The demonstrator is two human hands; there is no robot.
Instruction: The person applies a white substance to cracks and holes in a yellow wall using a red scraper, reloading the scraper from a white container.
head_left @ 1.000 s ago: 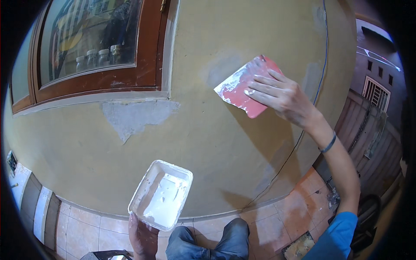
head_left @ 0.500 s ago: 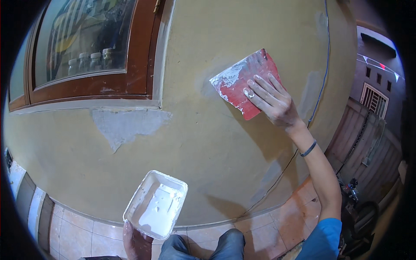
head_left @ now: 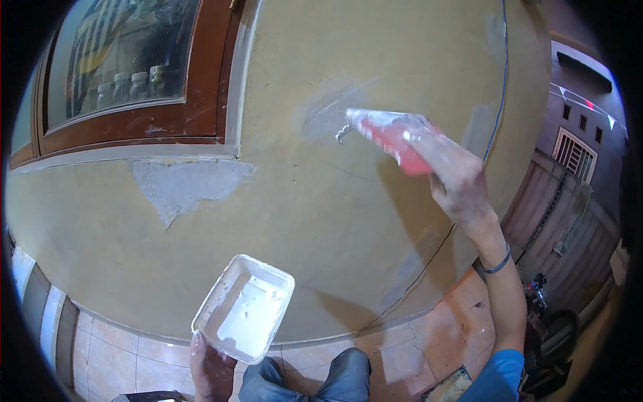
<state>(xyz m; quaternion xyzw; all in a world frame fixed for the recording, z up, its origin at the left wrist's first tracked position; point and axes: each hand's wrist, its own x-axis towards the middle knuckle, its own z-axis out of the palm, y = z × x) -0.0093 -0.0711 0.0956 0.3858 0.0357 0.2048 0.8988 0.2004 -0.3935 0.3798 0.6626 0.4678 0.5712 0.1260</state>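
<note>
My right hand (head_left: 459, 171) is closed on a red flat putty spreader (head_left: 388, 137) smeared with white putty. The spreader is tipped almost edge-on at the tan wall (head_left: 288, 221), and a thin thread of putty hangs by its tip. Just beyond that tip, a damp-looking grey patch (head_left: 325, 110) shows on the wall. Low on the left, my left hand (head_left: 209, 372) grips a white rectangular tub (head_left: 268, 269) by its near corner. White putty covers the tub's bottom and streaks its sides.
A brown wooden window frame (head_left: 201, 74) fills the upper left, with a ragged grey patch (head_left: 191, 184) below it. A blue cable (head_left: 501, 100) runs down the wall at right. My knees (head_left: 341, 375) are over floor tiles (head_left: 167, 352); a parked motorbike (head_left: 546, 335) stands at lower right.
The spreader has turned from lying nearly flat against the wall to edge-on, uncovering the grey patch. My right hand has rotated and moved slightly right and down. The tub stays nearly in place.
</note>
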